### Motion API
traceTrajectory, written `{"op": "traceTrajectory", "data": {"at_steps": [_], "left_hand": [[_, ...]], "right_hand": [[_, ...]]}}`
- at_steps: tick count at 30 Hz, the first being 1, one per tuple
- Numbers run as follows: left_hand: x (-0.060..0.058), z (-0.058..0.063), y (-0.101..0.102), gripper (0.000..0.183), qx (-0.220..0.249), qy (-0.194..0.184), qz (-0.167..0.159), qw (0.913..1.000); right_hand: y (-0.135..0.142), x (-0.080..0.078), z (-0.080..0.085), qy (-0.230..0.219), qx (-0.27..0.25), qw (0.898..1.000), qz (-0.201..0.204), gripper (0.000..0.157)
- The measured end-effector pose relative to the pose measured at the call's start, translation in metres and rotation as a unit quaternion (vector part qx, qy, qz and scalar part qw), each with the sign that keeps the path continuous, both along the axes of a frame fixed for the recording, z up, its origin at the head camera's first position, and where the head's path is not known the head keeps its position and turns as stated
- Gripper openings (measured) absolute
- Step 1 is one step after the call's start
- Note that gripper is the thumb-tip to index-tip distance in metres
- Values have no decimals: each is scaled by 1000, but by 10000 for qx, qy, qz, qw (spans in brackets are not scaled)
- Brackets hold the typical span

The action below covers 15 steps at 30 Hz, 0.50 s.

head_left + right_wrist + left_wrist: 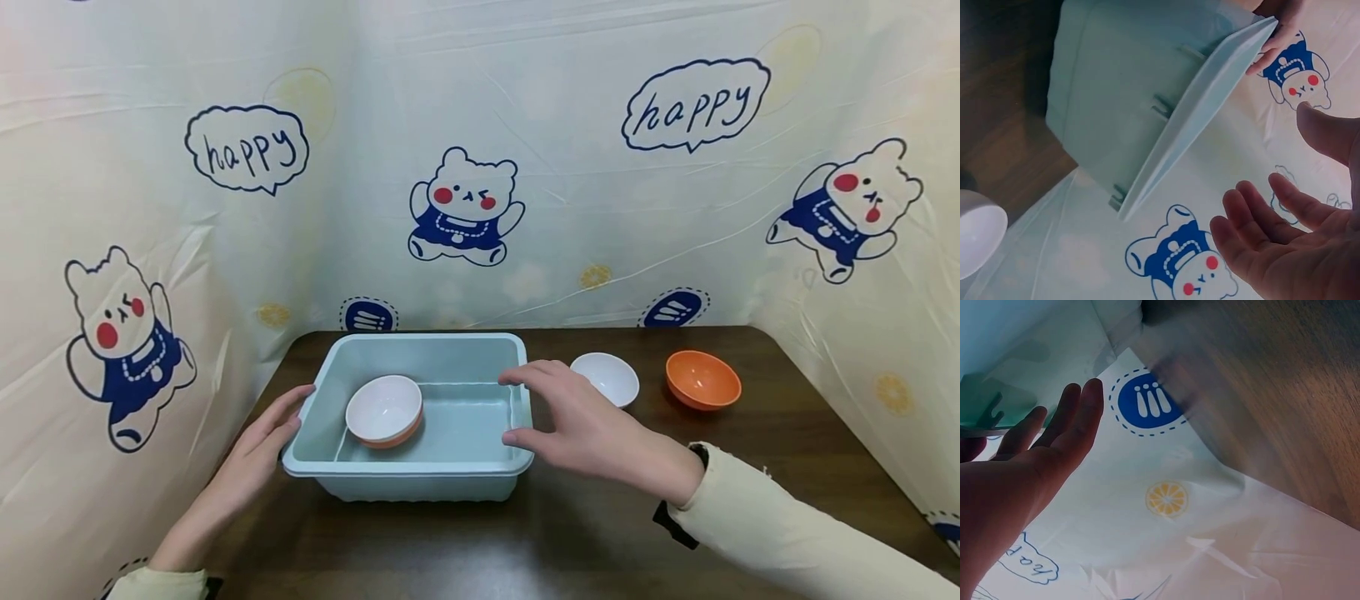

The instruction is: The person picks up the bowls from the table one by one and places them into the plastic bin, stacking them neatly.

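Note:
A light blue plastic basin (465, 487) stands on the table, with a white bowl (386, 408) nested in an orange bowl (402, 437) in its left half. My left hand (258, 450) is at the basin's left rim, its fingers extended along the outside, as the left wrist view also shows. Over the right rim hovers my right hand (573, 417), thumb and fingers spread apart around a gap. In the right wrist view nothing lies between the fingers of that hand (1297, 237), and the basin's outer wall (1122, 94) is in front of them.
Right of the basin, a white bowl (609, 379) sits partly behind my right hand. Farther right is an orange bowl (702, 380). Both stand on the dark wooden table (765, 467). A pale printed cloth (570, 208) encloses the back and sides.

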<state>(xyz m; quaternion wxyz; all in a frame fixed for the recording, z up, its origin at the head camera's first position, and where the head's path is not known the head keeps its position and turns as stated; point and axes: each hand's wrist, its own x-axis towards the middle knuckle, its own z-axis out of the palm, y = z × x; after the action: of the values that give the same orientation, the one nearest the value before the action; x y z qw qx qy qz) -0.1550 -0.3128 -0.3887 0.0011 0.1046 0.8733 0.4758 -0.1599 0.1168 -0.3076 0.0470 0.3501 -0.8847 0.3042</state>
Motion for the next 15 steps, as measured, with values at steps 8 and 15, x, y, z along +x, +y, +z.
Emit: {"op": "traceTrajectory", "data": {"at_steps": [8, 15], "left_hand": [[-2, 0, 1, 52, -25, -15, 42, 10000], [-1, -3, 1, 51, 4, 109, 30, 9999]], "right_hand": [[17, 7, -7, 13, -36, 9997, -224, 57], [27, 13, -13, -19, -84, 9994, -335, 55]]}}
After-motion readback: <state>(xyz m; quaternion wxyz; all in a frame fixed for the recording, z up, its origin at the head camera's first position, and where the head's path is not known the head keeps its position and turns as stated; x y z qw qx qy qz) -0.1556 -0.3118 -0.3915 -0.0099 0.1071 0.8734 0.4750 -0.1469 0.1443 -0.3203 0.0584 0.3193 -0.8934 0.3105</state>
